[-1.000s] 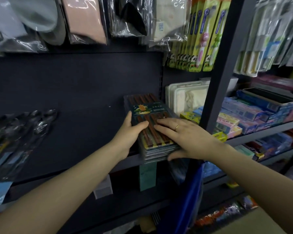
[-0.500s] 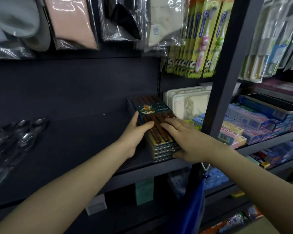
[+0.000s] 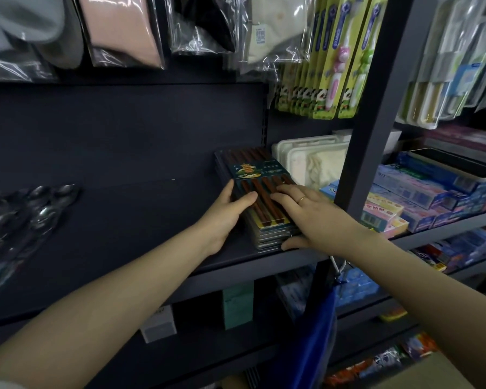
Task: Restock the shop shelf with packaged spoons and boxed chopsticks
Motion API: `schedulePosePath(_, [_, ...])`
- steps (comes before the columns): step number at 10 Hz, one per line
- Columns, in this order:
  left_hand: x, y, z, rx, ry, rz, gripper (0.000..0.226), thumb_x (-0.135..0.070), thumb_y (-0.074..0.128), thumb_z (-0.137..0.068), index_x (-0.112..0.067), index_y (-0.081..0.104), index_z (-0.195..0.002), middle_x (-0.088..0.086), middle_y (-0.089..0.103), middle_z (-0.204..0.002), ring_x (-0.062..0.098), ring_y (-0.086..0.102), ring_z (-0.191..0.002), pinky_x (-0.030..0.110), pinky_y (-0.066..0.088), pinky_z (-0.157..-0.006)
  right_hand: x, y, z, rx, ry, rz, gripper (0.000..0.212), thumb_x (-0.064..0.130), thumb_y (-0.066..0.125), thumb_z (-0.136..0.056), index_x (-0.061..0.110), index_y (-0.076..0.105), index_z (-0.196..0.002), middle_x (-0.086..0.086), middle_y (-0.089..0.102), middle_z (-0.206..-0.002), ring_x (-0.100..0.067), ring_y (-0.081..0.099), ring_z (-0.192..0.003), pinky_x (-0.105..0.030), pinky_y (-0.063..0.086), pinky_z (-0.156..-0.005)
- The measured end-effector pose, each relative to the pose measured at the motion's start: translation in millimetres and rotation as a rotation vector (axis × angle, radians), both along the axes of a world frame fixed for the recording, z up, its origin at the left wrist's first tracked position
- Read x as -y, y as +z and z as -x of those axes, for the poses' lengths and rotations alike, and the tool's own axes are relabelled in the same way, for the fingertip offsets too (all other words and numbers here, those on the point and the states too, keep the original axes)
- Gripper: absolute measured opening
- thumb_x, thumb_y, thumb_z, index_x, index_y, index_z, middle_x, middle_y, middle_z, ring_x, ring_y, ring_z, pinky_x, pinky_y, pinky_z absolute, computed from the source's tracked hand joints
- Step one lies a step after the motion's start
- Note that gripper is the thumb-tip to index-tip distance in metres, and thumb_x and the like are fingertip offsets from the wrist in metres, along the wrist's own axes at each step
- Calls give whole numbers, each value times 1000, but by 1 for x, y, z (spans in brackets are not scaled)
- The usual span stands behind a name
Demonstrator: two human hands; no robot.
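A stack of several clear boxes of brown chopsticks point(image 3: 260, 178) with a dark green label lies on the dark shelf point(image 3: 124, 192), at its right end. My left hand point(image 3: 226, 213) grips the stack's left side, thumb across the top box. My right hand point(image 3: 309, 217) lies flat on the top, its thumb at the stack's front edge. Packaged spoons point(image 3: 26, 211) in clear plastic lie at the shelf's left end.
A dark upright post point(image 3: 376, 113) stands right of the stack. White trays point(image 3: 312, 161) sit behind it. Boxed goods point(image 3: 421, 197) fill the shelf to the right. Toothbrush packs point(image 3: 334, 57) and bagged items point(image 3: 124, 29) hang above. A blue bag point(image 3: 312, 341) hangs below.
Both hands have pushed the stack of chopstick boxes further back onto the shelf; its front no longer overhangs the shelf edge. The camera has moved closer.
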State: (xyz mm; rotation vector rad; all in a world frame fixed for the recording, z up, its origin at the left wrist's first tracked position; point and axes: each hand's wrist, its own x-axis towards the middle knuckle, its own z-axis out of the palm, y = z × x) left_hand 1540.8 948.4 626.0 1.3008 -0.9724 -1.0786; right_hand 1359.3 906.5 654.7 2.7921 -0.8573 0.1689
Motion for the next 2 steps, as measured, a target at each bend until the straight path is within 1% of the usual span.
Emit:
schedulePosePath(1, [-9, 3, 0, 76, 19, -33, 74, -40, 59, -84, -29, 18, -145, -4, 32, -149, 14, 33, -134, 30, 23, -113, 0, 4, -1, -5, -21, -81, 98, 58, 64, -73, 17, 15, -146, -6, 17, -154, -26, 18, -142, -39, 22, -115])
schedulePosePath(2, [-39, 7, -1, 234, 125, -26, 59, -38, 50, -90, -27, 26, -142, -3, 40, -143, 16, 39, -130, 38, 29, -113, -8, 15, -2, 101, -23, -116, 91, 59, 65, -72, 15, 27, -142, -8, 26, -151, -27, 28, -138, -39, 29, -112])
